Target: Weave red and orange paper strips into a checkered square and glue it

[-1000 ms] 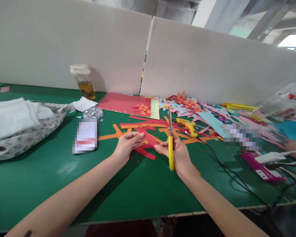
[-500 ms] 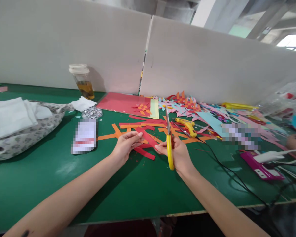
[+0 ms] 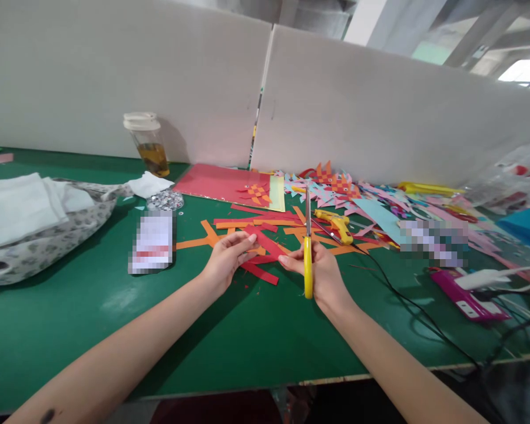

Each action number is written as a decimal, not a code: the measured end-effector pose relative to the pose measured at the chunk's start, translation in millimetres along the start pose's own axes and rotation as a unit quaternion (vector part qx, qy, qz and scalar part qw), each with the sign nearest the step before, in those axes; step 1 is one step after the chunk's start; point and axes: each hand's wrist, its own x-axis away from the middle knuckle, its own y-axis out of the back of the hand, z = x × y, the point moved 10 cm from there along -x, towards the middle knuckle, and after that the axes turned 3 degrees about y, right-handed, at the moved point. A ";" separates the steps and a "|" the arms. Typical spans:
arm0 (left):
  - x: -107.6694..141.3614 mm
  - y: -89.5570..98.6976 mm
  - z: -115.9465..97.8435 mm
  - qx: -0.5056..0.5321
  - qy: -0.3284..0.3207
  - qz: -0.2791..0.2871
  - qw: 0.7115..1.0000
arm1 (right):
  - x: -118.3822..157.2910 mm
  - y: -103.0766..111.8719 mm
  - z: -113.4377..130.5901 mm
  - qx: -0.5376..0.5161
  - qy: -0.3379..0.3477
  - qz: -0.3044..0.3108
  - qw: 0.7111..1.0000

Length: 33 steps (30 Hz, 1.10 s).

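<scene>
Far left, a grey-patterned pale cloth pouch [image 3: 77, 229] slumps under folded white fabric [image 3: 20, 206]; beyond it stands a tapering clear cup with white lid and amber liquid [image 3: 148, 150]. Now the left hand [image 3: 227, 259], thumb and fingers pinching a flat red paper strip [image 3: 267, 242], held between both hands over criss-crossed orange and red paper strips [image 3: 234, 225]. The right hand [image 3: 324, 271] pinches the other end while gripping yellow-handled metal scissors [image 3: 308, 250], blades hiding a bit of the pile. Just beyond, a yellow plastic glue gun [image 3: 338, 225]; its black cable [image 3: 393, 288] runs toward a glossy magenta power strip [image 3: 466, 300]
</scene>
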 end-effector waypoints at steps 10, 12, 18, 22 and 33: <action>11.8 -19.3 24.5 -0.076 0.062 0.061 0.993 | 0.0 -6.7 -0.7 -0.005 0.033 0.020 0.999; 13.2 -22.9 24.7 -0.098 0.055 0.076 0.991 | 2.1 -8.7 2.3 -0.004 0.043 0.018 0.999; 16.3 -26.7 16.4 -0.160 0.015 0.075 0.984 | 10.0 -14.7 11.4 0.058 0.053 0.010 0.997; 15.6 -26.9 13.4 -0.151 0.010 0.079 0.985 | 9.7 -10.6 14.0 0.048 0.059 0.000 0.997; 15.5 -28.5 -6.7 -0.210 -0.058 0.098 0.971 | -1.9 25.6 37.9 -0.067 0.113 -0.077 0.988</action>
